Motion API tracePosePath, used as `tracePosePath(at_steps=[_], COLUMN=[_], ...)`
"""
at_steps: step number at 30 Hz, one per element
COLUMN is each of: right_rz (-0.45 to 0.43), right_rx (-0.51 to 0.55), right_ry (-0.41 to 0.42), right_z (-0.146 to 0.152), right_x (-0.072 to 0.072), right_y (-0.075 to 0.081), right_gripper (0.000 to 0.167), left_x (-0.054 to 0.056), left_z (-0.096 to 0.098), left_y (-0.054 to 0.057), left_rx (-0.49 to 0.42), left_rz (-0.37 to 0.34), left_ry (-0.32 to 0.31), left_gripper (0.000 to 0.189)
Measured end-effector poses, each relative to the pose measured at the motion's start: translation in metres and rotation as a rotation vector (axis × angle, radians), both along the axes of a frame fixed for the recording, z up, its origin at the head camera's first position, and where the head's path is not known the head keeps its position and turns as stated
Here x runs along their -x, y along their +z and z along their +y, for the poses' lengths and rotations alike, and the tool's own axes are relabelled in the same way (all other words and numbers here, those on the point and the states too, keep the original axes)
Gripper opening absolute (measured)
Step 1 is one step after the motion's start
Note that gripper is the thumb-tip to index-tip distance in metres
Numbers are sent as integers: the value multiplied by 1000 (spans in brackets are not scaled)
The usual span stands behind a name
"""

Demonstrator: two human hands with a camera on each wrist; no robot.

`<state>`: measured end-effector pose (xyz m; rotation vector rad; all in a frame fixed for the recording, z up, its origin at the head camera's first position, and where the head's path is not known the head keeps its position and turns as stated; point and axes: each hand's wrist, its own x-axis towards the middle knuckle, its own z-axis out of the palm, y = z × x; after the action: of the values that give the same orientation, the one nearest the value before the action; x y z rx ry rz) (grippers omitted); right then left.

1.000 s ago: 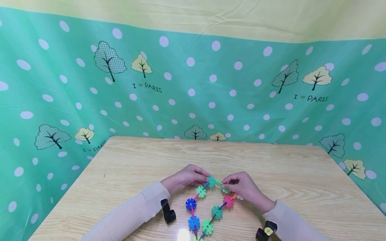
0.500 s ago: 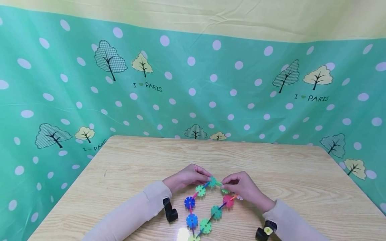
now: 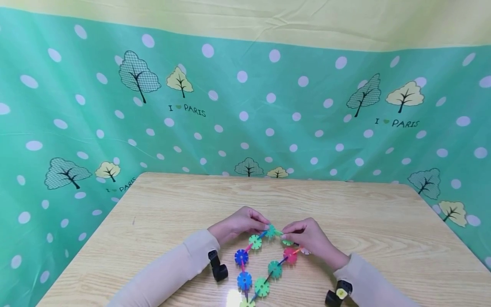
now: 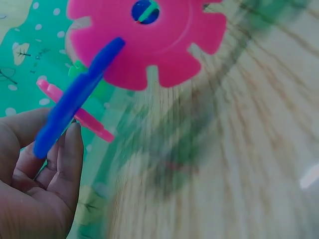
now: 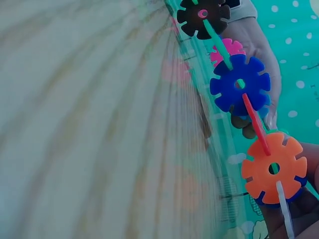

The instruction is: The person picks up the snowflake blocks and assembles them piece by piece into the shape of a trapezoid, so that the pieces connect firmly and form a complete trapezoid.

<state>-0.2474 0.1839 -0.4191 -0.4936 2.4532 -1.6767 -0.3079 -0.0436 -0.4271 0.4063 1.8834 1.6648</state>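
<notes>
A chain of notched plastic discs hangs in a loop between my two hands, with coloured discs set edge-on linking the flat ones. In the head view my left hand (image 3: 241, 222) pinches it beside a teal disc (image 3: 270, 230). My right hand (image 3: 310, 238) pinches the chain at a light green disc (image 3: 287, 240), partly hidden by the fingers. Blue discs (image 3: 244, 280) run down one side, and a red-pink disc (image 3: 290, 255) is on the other. The left wrist view has a large pink disc (image 4: 134, 59) close up; the right wrist view shows an orange disc (image 5: 274, 169) by the fingers.
A wood-grain table (image 3: 184, 200) lies beneath the hands. Behind it hangs a green dotted curtain (image 3: 230, 128) with printed trees. Each wrist wears a black strap with a small camera (image 3: 218, 268). The chain's lowest part leaves the head view at the bottom edge.
My left hand has shifted slightly up and right. The lower discs of the chain have moved a little left and up. The right hand stays nearly still, both hands keeping their hold.
</notes>
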Motion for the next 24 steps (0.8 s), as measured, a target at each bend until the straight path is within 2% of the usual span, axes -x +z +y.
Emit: tracePosePath(at_steps=[10,14,17,20,24], right_rz=[-20,-51,-78,-96,-124], right_rx=[-21,-15,0,10,21], right_ry=[-28,-55,-109,-179,-265], right_z=[-3,-4,-3,0,2], right_x=[-2,-4,-5,-4,-4], right_y=[1,1,-1,-4,-6], right_gripper=[15,19,22,22,20], left_x=[1,3,6,9,7], left_z=[4,-2,-10,-20,-34], left_y=[-1,1,5,10,16], left_rx=[55,68,91,99,77], left_rz=[36,37,64,104,159], left_ry=[4,-30,-45,-2,102], left_gripper=[18,20,24,30,35])
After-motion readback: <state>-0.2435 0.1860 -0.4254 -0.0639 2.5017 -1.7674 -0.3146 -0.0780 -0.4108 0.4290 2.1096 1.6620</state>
